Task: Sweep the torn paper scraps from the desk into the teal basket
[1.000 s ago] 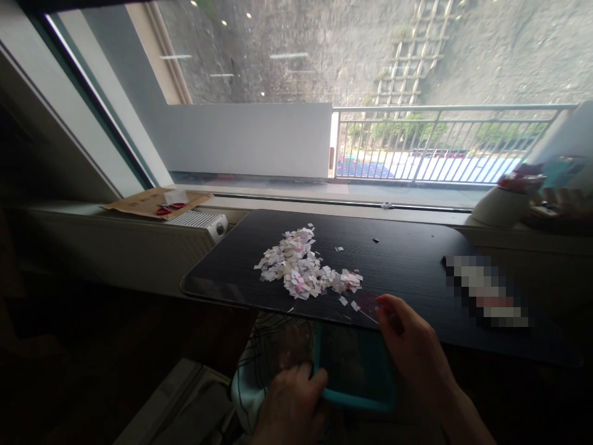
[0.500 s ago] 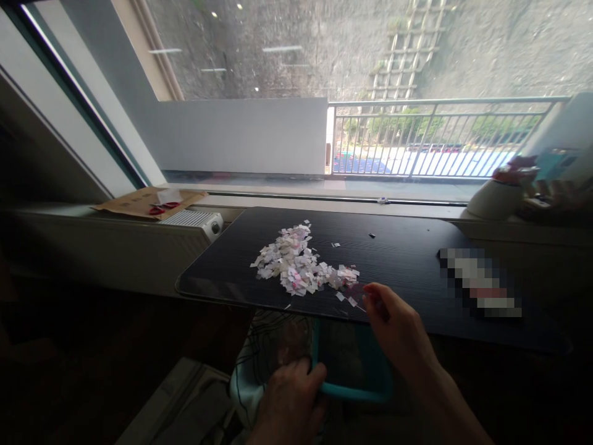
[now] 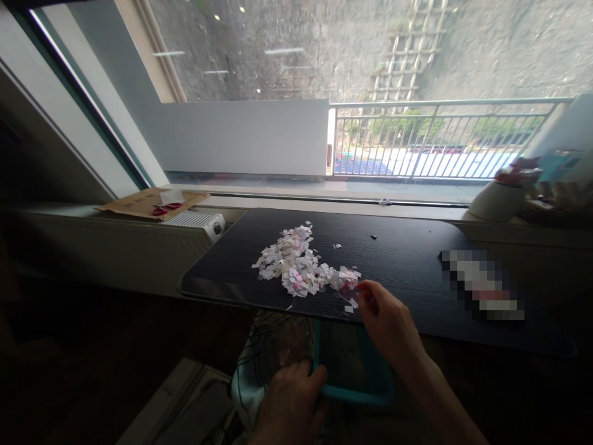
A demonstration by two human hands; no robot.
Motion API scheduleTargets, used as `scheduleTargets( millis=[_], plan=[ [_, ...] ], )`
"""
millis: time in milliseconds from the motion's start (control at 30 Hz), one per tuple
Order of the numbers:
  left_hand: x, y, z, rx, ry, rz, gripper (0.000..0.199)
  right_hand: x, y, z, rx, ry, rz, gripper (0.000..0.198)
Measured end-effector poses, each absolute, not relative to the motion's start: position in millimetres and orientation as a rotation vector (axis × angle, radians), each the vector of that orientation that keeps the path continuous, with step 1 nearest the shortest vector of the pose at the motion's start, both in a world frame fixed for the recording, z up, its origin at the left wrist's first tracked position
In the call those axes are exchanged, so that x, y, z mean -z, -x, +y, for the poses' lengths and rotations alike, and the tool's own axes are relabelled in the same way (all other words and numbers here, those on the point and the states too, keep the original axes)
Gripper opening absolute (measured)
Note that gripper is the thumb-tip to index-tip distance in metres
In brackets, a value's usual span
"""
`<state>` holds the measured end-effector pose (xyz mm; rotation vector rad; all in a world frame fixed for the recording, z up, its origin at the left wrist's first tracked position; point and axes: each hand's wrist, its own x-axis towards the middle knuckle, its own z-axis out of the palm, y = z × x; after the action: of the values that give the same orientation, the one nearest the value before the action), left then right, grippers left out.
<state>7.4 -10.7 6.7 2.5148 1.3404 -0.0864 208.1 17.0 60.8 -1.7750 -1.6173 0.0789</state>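
Observation:
A heap of small cut paper scraps (image 3: 294, 259), white with some pink, lies on the black table (image 3: 398, 247). At the heap's right end my right hand (image 3: 386, 315) hovers close to the tabletop, fingers pinched on a thin reddish see-through piece (image 3: 348, 288); its exact kind is unclear. A few loose scraps (image 3: 351, 306) lie by the fingertips. My left hand (image 3: 294, 392) grips the left side of a teal bin (image 3: 356, 395), thumb over its rim. The bin sits below the table's front edge, partly under it; its inside is dark.
Red-handled scissors (image 3: 167, 209) rest on a brown paper envelope (image 3: 125, 204) at the left sill, beside a white radiator (image 3: 194, 219). A blurred-out object (image 3: 482, 284) lies at the table's right. A white rounded container (image 3: 495, 198) stands on the right sill.
My right hand has moved slightly left toward the heap with the reddish piece, and loose scraps by the fingers have shifted. The left hand keeps its grip on the bin.

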Motion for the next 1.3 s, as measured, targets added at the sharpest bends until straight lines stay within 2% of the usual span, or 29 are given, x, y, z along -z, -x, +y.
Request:
scheduleTargets(
  millis=[233, 400, 567, 767, 967, 1300],
  plan=[
    [-8.0, -7.0, -9.6, 0.083, -2.502, 1.314, 0.019, -56.2, -200.3, 20.2, -0.062, 1.770, -1.610, 0.025],
    [-9.3, -6.8, -9.0, 0.078, -2.491, 1.305, 0.020, -52.9, -190.2, 14.0, -0.154, 1.604, -1.735, 0.023],
    [-7.3, -7.1, -10.3, 0.053, -2.494, 1.290, 0.018, -42.9, -184.3, 8.8, 0.012, 1.625, -1.674, 0.020],
    [-1.5, -7.3, -10.3, 0.044, -2.470, 1.321, 0.029, -42.0, -155.0, -5.0, -0.230, 1.373, -1.867, 0.020],
    [-5.2, -6.2, -9.6, 0.084, -2.498, 1.333, 0.023, -48.9, -206.8, -2.2, -0.036, 1.716, -1.540, 0.021],
    [-4.0, -7.7, -11.2, 0.064, -2.517, 1.357, 0.023, -46.5, -228.8, -23.6, -0.155, 1.742, -1.599, 0.019]
  ],
)
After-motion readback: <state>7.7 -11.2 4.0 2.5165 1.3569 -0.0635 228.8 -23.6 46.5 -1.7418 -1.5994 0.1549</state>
